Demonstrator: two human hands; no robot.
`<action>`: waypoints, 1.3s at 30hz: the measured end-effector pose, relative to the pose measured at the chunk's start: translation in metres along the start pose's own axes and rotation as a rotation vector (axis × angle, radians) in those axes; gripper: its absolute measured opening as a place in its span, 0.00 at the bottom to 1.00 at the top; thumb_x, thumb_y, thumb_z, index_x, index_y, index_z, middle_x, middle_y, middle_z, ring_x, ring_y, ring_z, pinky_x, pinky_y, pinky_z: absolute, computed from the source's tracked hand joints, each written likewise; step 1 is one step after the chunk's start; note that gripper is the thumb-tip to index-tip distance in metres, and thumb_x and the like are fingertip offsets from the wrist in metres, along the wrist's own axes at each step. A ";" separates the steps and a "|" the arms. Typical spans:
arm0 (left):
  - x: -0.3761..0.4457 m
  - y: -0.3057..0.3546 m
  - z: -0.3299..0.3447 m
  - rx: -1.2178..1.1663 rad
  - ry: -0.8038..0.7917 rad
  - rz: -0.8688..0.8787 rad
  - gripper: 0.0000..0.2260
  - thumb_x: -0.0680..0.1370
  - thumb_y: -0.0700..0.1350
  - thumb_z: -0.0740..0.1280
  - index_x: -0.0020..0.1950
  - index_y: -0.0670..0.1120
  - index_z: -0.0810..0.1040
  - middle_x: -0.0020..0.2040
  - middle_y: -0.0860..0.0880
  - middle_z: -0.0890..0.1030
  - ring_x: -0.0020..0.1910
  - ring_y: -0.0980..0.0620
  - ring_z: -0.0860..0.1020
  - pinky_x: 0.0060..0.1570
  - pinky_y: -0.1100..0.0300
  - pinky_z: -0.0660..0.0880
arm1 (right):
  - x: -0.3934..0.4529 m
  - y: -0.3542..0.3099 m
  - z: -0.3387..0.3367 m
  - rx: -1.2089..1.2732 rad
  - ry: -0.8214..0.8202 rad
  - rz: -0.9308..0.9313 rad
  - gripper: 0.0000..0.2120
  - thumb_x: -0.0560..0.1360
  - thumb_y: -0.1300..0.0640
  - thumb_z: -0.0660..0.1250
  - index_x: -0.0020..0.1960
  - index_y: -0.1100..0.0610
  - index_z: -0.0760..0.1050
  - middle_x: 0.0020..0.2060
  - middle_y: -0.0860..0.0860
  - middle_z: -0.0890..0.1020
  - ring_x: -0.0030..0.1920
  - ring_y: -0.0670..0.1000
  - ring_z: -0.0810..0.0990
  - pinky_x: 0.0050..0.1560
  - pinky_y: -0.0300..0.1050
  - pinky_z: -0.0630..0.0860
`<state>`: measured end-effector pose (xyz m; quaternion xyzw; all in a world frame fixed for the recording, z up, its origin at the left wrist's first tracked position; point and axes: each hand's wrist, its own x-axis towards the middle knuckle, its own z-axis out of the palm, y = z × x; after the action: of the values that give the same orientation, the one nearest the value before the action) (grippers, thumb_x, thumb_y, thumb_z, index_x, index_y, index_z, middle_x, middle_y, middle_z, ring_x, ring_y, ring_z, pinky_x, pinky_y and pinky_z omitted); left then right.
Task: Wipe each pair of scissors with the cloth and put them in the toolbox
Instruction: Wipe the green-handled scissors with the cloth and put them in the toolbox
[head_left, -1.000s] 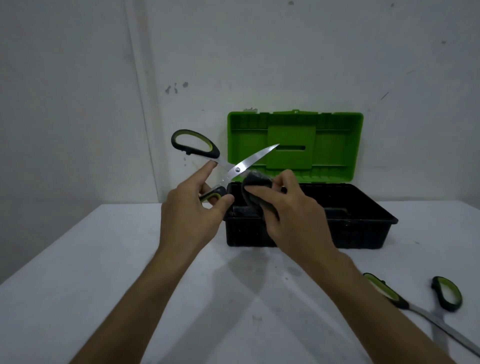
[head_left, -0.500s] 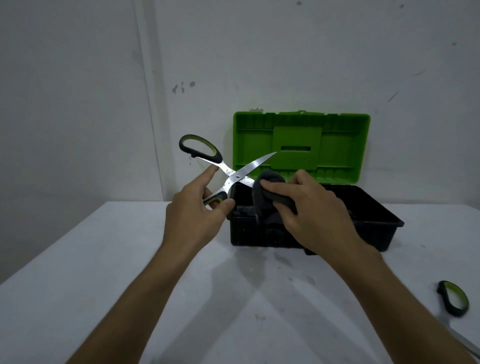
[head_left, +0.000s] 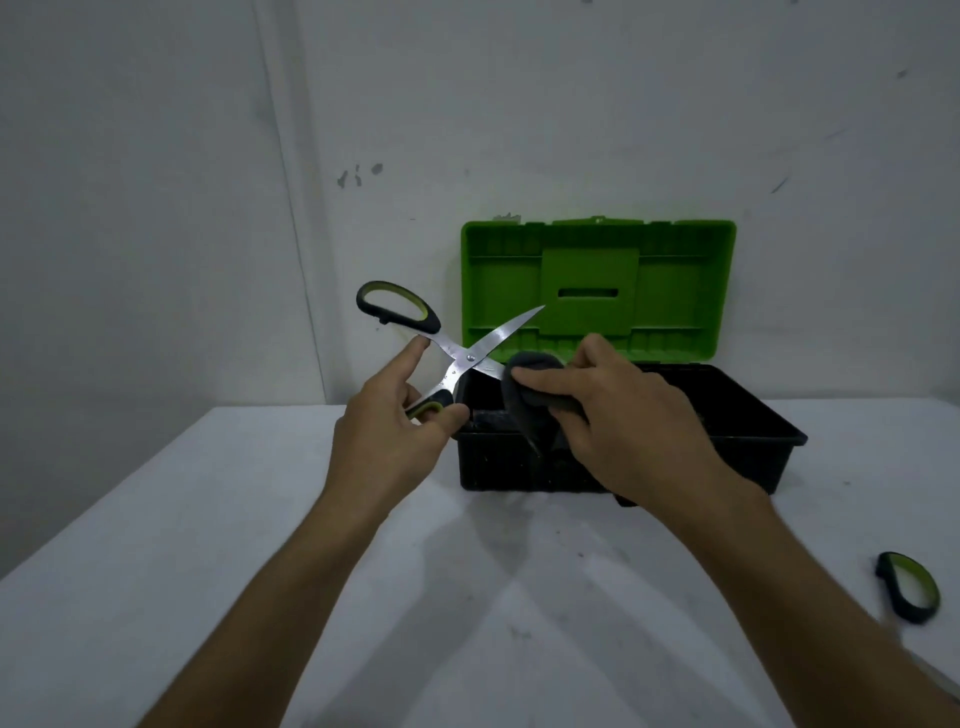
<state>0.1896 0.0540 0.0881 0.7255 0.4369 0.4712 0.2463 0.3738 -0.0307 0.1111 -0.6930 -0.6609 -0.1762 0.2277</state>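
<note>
My left hand (head_left: 392, 441) grips the lower handle of the open scissors (head_left: 457, 358), thumb and curled fingers pinching the loop while my forefinger stretches up along the other shank; the upper loop sticks out free to the left, blades crossed in an X above the worktop (head_left: 208, 545). To wipe well, I judge I should keep that hand steady and draw the cloth from pivot toward tip, staying off the edge. The dark cloth (head_left: 535, 395) is wrapped over the lower blade, my right hand (head_left: 634, 421) clasping it with fingers folded round. Behind stands the toolbox (head_left: 753, 431), green lid raised. Far right, another scissor handle (head_left: 909, 587) lies on the worktop, waiting.
</note>
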 end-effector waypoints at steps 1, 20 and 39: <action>-0.001 0.000 0.002 -0.006 -0.007 -0.003 0.34 0.73 0.51 0.74 0.74 0.64 0.62 0.47 0.50 0.76 0.50 0.50 0.77 0.49 0.56 0.72 | 0.000 0.003 -0.004 -0.004 -0.002 0.015 0.19 0.82 0.47 0.58 0.70 0.32 0.67 0.50 0.46 0.67 0.39 0.53 0.74 0.36 0.47 0.68; -0.011 0.018 0.005 0.061 0.017 0.065 0.36 0.73 0.51 0.73 0.77 0.62 0.59 0.43 0.48 0.77 0.46 0.50 0.77 0.41 0.59 0.73 | -0.002 -0.004 -0.026 0.174 0.155 -0.034 0.18 0.80 0.49 0.62 0.69 0.36 0.72 0.47 0.47 0.68 0.41 0.51 0.75 0.38 0.48 0.76; -0.012 0.017 0.004 0.107 -0.071 0.062 0.36 0.73 0.52 0.73 0.76 0.64 0.59 0.42 0.50 0.76 0.47 0.49 0.78 0.48 0.53 0.75 | -0.002 -0.008 -0.007 0.144 0.167 -0.078 0.18 0.81 0.48 0.61 0.70 0.38 0.72 0.50 0.47 0.67 0.38 0.50 0.74 0.33 0.45 0.74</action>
<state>0.1981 0.0350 0.0940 0.7672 0.4296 0.4285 0.2079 0.3664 -0.0356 0.1166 -0.6313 -0.6772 -0.1944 0.3242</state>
